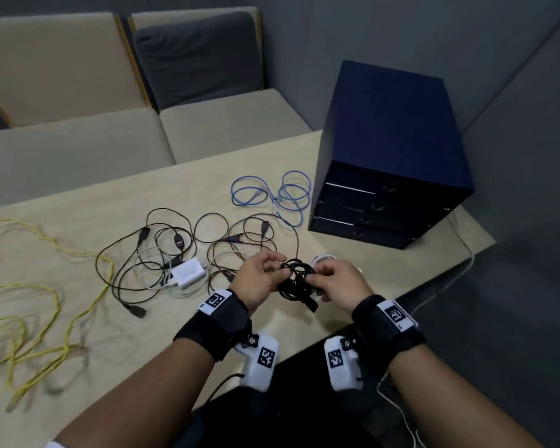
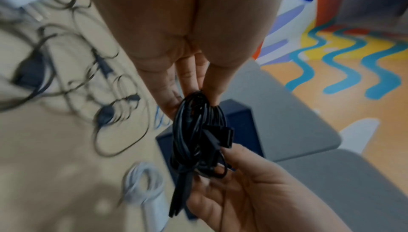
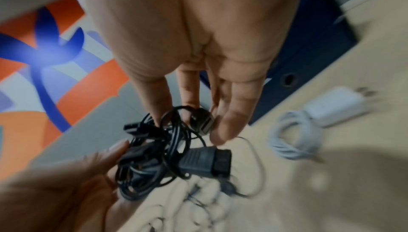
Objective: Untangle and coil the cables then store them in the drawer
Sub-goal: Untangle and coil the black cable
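Note:
A small coil of black cable (image 1: 296,281) is held above the table's near edge between both hands. My left hand (image 1: 274,265) pinches its top loops (image 2: 198,113). My right hand (image 1: 317,276) grips the other side, with a plug end between thumb and fingers (image 3: 202,122). A black connector (image 3: 205,159) sticks out of the bundle. The dark blue drawer unit (image 1: 392,156) stands at the right of the table, its drawers pushed in. A coiled white cable (image 3: 295,136) with a white adapter (image 3: 335,106) lies just beyond my right hand.
Left of my hands lies a tangle of black and white cables (image 1: 175,247) around a white charger (image 1: 188,271). A blue cable (image 1: 272,195) is looped in front of the drawer unit. A yellow cable (image 1: 29,302) sprawls at the table's left. Cushioned seats (image 1: 143,134) stand behind.

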